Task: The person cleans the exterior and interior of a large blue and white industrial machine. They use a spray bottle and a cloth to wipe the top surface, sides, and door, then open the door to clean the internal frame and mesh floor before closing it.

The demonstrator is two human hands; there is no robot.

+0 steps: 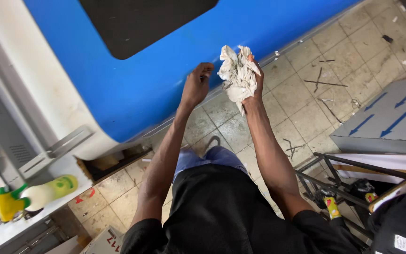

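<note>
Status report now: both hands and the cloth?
Right hand grips crumpled white cloth. Left hand empty, fingers curled, near blue panel. Nothing between them.

— Room ahead?
— Blocked by blue panel (165,84), right against left hand (196,87).
— Elsewhere?
— Open over tiled floor (306,108) rightward; grey platform (391,122) and black metal rack (339,178) farther right.

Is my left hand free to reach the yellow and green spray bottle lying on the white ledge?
Probably yes. The left hand is empty, resting against the blue panel, and nothing blocks the way down to the yellow and green spray bottle at lower left, though it looks a stretch.
</note>
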